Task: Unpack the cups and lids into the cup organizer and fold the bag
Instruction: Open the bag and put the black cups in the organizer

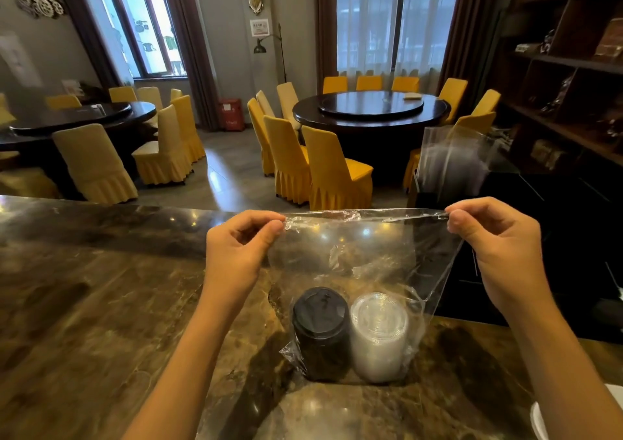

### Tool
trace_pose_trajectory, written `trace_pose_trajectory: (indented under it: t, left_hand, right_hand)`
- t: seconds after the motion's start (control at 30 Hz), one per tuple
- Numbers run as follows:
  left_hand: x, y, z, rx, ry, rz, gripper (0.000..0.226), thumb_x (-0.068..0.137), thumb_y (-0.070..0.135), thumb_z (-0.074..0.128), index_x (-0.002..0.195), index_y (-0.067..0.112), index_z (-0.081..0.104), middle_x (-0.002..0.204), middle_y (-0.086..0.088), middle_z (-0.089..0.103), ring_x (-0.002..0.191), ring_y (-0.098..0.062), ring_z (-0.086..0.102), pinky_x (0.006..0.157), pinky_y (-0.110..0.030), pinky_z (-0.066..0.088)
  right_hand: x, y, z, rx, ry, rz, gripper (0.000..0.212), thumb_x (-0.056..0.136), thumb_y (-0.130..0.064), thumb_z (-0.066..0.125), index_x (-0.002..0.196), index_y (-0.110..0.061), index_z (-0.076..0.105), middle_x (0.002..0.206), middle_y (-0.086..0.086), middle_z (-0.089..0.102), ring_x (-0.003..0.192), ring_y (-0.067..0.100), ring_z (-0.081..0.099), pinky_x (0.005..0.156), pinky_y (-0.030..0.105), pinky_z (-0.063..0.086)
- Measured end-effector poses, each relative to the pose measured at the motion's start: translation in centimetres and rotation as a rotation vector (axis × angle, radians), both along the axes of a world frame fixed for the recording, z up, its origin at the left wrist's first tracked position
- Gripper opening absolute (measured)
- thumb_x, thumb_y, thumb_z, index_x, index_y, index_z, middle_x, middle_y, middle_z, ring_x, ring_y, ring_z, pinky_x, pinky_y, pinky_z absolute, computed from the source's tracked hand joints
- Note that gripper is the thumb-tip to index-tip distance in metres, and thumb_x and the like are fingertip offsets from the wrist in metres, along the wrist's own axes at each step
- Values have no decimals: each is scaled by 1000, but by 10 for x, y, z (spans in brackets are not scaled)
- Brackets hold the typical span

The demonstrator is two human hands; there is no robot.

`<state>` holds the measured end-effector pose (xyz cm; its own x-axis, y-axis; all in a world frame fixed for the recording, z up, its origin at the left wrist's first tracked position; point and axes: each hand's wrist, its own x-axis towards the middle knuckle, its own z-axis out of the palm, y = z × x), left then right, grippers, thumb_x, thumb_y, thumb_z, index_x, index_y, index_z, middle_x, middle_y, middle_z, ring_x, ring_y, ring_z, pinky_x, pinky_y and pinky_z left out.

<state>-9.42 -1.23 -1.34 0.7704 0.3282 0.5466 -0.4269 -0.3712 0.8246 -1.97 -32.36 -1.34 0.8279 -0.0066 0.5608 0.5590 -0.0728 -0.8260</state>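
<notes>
A clear plastic bag (364, 257) stands on the brown marble counter (101, 304). Inside it, side by side at the bottom, are a stack of black lids (320, 331) on the left and a stack of clear lids (379, 335) on the right. My left hand (236, 254) pinches the bag's top left corner. My right hand (499, 244) pinches the top right corner, so the top edge is stretched flat between them. The black cup organizer (526, 237) sits behind the bag on the right, with clear cups in plastic wrap (451, 163) rising from it.
A white object (539, 419) shows at the counter's lower right edge. Beyond the counter are round dark tables (371, 109) with yellow-covered chairs (333, 173). A dark wooden shelf unit (566, 68) lines the right wall.
</notes>
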Motion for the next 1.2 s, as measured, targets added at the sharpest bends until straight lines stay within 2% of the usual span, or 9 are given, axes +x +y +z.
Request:
trace_pose_trajectory:
  t: [0.3,0.4,0.53,0.63,0.77,0.87,1.03,1.1,1.2]
  left_hand:
    - [18,-4,23,-69,-56,47,12,98,17,61,91,11,69,85,-2,75,81,-14,71,71,-24,58]
    - [18,-4,26,-77,-45,30,13,99,17,61,92,10,68,83,-1,75,77,-12,71,69,-22,58]
    - [17,-7,24,-78,-35,21,12,99,15,61,90,12,68,75,3,74,71,-12,69,68,-24,59]
    - [18,-10,25,-80,-31,31,12,99,16,62,89,13,69,76,2,74,71,-12,69,69,-26,60]
    - [17,-13,27,-65,-49,34,11,98,17,64,89,12,69,78,-2,74,71,-15,70,68,-25,60]
    - [13,-15,28,-37,-65,40,11,97,16,65,89,9,69,78,-2,74,70,-13,69,68,-22,58]
    - [9,-16,29,-53,-84,19,13,97,14,65,89,5,69,79,-5,74,69,-12,68,68,-22,57]
    - [8,-19,28,-71,-87,4,13,97,13,65,89,5,69,79,-5,73,69,-12,68,68,-23,58]
    - [8,-22,22,-120,-99,-52,16,99,18,63,94,4,69,81,-5,75,76,-16,71,69,-26,59]
  right_hand:
    - [16,11,32,-10,-15,-43,17,98,-26,63,83,-20,68,71,-4,67,73,15,64,79,38,56]
    - [10,16,43,-56,62,-72,10,98,-19,62,89,-19,66,82,4,67,79,18,65,86,47,58]
    - [-17,28,71,-278,-284,-259,17,96,-14,61,113,-18,63,104,2,65,94,12,62,85,21,51]
    - [-39,52,88,-546,-511,8,21,95,-9,56,111,-8,69,102,2,68,96,12,64,84,19,52]
    - [-35,88,90,-1014,-370,247,28,96,-10,54,121,-12,67,110,-3,66,99,7,59,92,24,52]
    - [-24,97,79,-1116,-256,245,38,97,-4,53,134,-15,59,122,3,68,106,14,62,93,28,51]
    - [-4,99,74,-1190,124,463,48,95,7,42,130,-22,58,97,0,71,59,12,71,48,22,54]
    - [4,99,72,-1275,283,609,38,97,3,43,121,-20,61,88,4,73,53,18,71,42,21,51]
    - [19,109,58,-1556,239,596,31,93,4,48,110,-13,67,86,10,75,49,15,66,41,19,47]
